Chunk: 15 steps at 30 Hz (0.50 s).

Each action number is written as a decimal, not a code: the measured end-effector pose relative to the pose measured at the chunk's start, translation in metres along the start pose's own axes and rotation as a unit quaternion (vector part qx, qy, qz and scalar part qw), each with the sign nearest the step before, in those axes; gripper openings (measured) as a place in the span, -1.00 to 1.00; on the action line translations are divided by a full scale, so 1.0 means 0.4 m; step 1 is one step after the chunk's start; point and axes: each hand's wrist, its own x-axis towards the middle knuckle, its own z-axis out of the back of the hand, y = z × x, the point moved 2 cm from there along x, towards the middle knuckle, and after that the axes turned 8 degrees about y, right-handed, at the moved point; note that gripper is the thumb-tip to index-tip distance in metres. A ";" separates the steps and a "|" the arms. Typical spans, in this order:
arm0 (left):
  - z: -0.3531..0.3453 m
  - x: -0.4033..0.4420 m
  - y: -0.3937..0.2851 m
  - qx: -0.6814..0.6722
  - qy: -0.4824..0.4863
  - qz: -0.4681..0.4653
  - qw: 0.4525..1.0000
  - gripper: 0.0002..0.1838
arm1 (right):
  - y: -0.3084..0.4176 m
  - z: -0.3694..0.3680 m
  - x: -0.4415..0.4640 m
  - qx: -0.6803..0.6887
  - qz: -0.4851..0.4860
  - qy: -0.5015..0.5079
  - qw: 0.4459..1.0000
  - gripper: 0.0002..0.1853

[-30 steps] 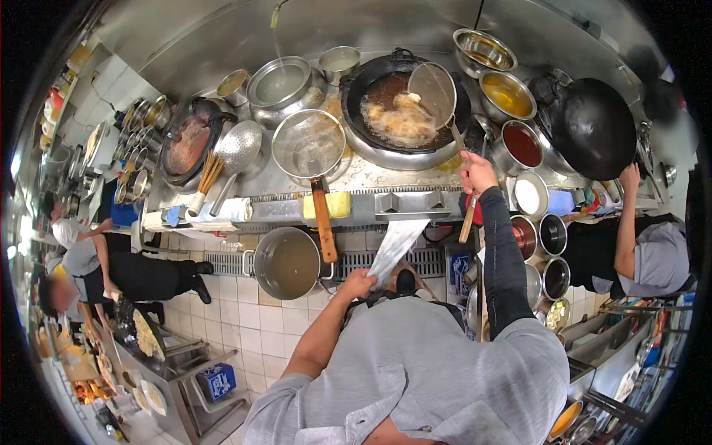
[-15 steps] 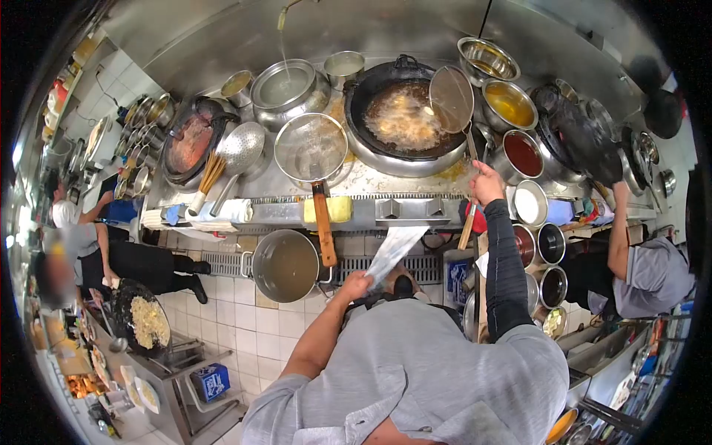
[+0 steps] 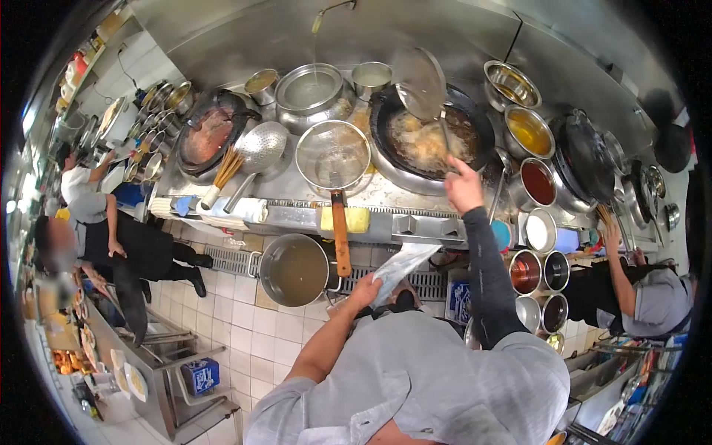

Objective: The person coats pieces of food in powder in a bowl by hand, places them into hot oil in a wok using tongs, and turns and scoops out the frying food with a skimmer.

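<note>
My right hand (image 3: 465,185) is closed on the handle of a round skimmer (image 3: 421,83), its index finger stretched along the handle. The skimmer's disc is tilted up over the far left side of a black wok (image 3: 488,141). Inside the wok, pale pieces of food (image 3: 423,144) bubble in brown oil. Below the counter edge, my left hand (image 3: 363,291) is closed on a crumpled whitish cloth (image 3: 406,271), which reaches up to the counter front.
A wire strainer (image 3: 333,156) with a wooden handle lies left of the wok. A large pot (image 3: 294,271) stands on the floor. Bowls of yellow liquid (image 3: 529,132) and red sauce (image 3: 537,183) sit to the right. Co-workers stand on both sides.
The skimmer has swung left from the wok's right side and tilted up, with my right hand moving left too. The left co-worker's wok of food has been tipped away from view.
</note>
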 end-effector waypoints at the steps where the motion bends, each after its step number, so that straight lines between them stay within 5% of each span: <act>1: 0.000 0.001 -0.005 -0.008 0.009 0.010 1.000 -0.58 | -0.018 -0.047 0.049 -0.146 0.098 -0.008 0.984 -0.55; 2: -0.002 0.001 -0.005 -0.015 0.020 0.019 1.000 -0.59 | 0.008 -0.106 0.073 -0.193 0.111 -0.004 0.975 -0.55; 3: -0.010 0.020 0.034 -0.005 0.021 0.014 1.000 -0.61 | -0.003 -0.166 0.118 -0.259 0.257 -0.040 0.930 -0.56; 10: 0.039 -0.067 -0.095 -0.048 0.059 -0.013 0.997 -0.56 | -0.018 -0.469 0.272 -0.373 0.035 0.059 0.925 -0.56; 11: -0.003 -0.031 0.013 -0.462 0.109 0.108 0.874 -0.53 | -0.030 -0.474 0.247 -0.334 0.067 0.036 0.940 -0.58; 12: 0.003 -0.037 0.011 -0.543 0.180 0.024 0.820 -0.49 | -0.043 -0.476 0.225 -0.294 0.102 0.015 0.950 -0.60; 15: 0.010 -0.070 -0.088 -0.595 0.124 0.041 0.793 -0.59 | -0.234 -0.494 0.149 -0.130 0.209 0.032 0.969 -0.52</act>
